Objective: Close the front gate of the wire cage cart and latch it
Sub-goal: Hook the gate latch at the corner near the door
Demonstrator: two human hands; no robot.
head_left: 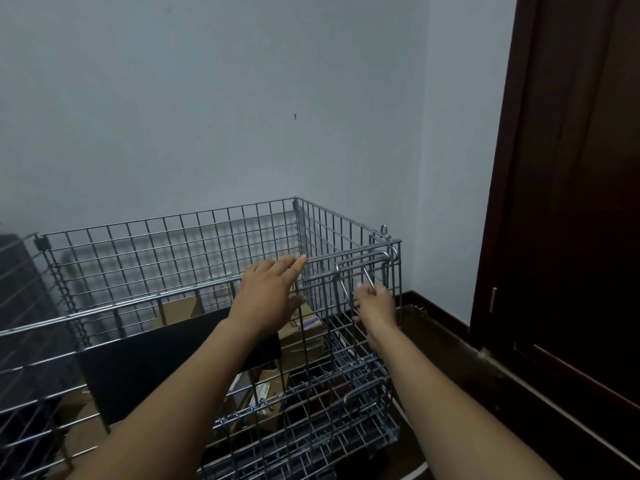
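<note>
1. Nearest, two bare forearms are seen reaching up from the bottom edge toward the right front corner of the wire cage cart [173, 258].
2. The lower half of the front gate [311, 420] is seen folded down at the near right, its mesh stacked low.
3. Inside the cart, a black flat panel [145, 372] and cardboard boxes [301, 327] are seen; nothing appears to poke through the gate opening, so the closing is judged unobstructed.
4. The left hand [266, 292] is held flat, fingers spread and straight, palm laid on the top rail of the front gate [214, 284]; nothing is gripped. It is judged to be pressing the gate in and steadying it so the latch lines up.
5. The right hand [375, 304] is pinched on the wire latch handle [367, 277], fingertips closed round its lower end, just beside the gate's right edge.
6. The latch loop [360, 258] runs toward the corner post [394, 258], where a ring is seen; whether it is already hooked cannot be told.
7. The gate is judged upright and near shut; latching is judged the step in hand.
8. Farther off, the cart's back mesh wall [166, 244] stands close to a pale wall [242, 98].
9. A dark wooden door [571, 168] is seen at the right.
</note>
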